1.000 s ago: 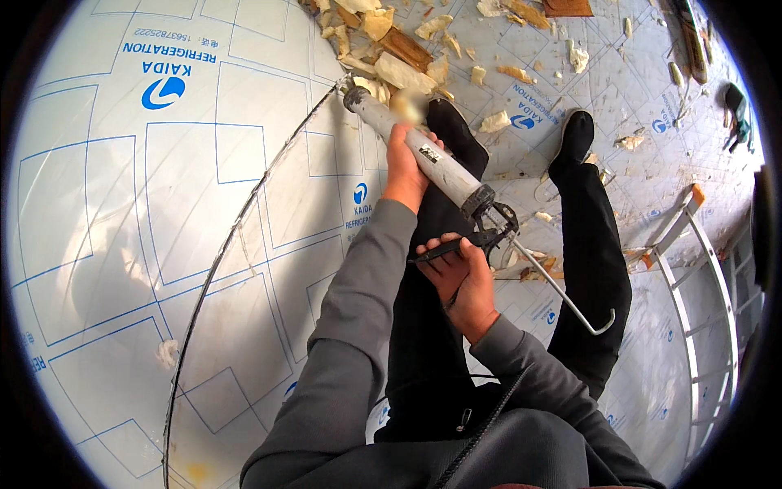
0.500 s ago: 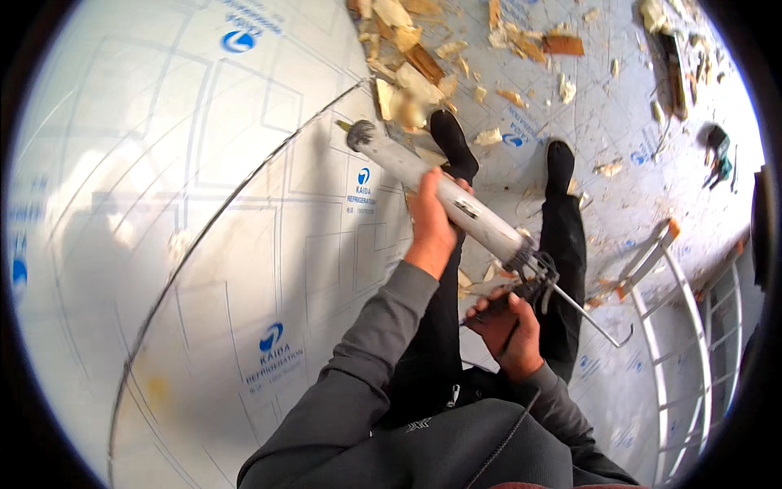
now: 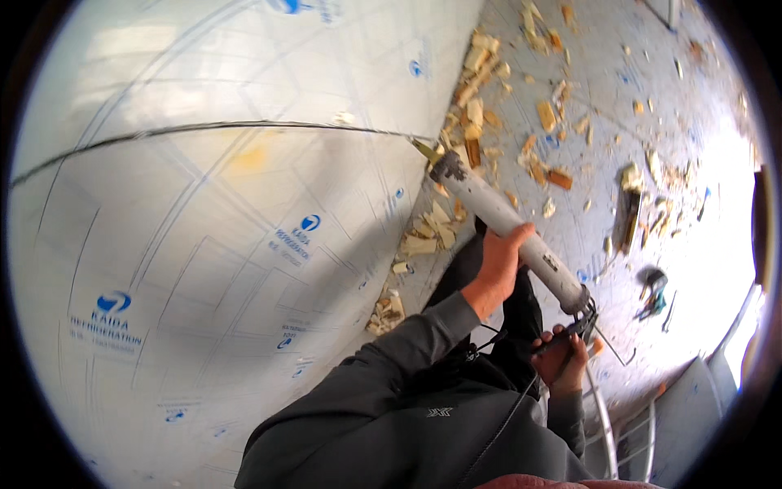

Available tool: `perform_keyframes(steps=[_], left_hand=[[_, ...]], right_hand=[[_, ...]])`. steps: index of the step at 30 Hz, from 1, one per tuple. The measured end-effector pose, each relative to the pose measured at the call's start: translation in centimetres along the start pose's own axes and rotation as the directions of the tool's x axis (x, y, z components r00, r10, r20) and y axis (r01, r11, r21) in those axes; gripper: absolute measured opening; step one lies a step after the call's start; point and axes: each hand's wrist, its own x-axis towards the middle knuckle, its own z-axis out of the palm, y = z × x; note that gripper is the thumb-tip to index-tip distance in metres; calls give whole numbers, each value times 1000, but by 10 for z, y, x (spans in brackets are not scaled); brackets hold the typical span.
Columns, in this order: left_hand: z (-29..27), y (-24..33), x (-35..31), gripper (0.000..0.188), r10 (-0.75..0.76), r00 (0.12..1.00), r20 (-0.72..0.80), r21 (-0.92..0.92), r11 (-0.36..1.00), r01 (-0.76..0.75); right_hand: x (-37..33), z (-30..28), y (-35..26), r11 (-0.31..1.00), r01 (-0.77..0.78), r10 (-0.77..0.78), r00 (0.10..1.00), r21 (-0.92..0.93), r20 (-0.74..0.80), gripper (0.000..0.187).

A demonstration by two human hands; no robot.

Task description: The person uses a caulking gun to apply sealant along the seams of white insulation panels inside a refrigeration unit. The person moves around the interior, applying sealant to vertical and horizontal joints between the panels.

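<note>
Sealant gun [image 3: 485, 202] slants from near right to far left, nozzle [image 3: 426, 151] close to a dark seam [image 3: 269, 125], left hand [image 3: 503, 265] wrapped around its barrel [image 3: 564, 283], right hand [image 3: 565, 363] curled around its handle [image 3: 562, 334].

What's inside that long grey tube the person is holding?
The wall of the grey tube hides its inside, so any contents cannot be seen. Only outer parts show: a yellow-green nozzle at one end, a thin hooked rod at the other.
</note>
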Motion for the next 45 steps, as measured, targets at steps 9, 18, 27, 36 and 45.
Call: perform_keyframes(steps=[9, 18, 27, 36, 45], left_hand=[[-3, 108, -116, 39, 478, 878, 21, -93, 875, -474], [51, 262, -252, 38, 783, 503, 366, -112, 574, -811], [153, 371, -439, 48, 827, 32, 561, -173, 155, -973], [214, 465, -561, 47, 885, -169, 435, -266, -53, -962], [204, 539, -585, 54, 905, -234, 356, -277, -137, -951]], right_hand=[[-25, 79, 17, 978, 40, 27, 947, -202, 321, 49], [28, 193, -2, 933, 219, 96, 612, -284, 785, 53], [-97, 434, 1, 700, 695, -209, -20, 164, 978, 34], [-235, 604, 24, 352, 858, -149, -344, 375, 927, 36], [-251, 679, 53, 306, 865, -86, -391, 398, 916, 37]])
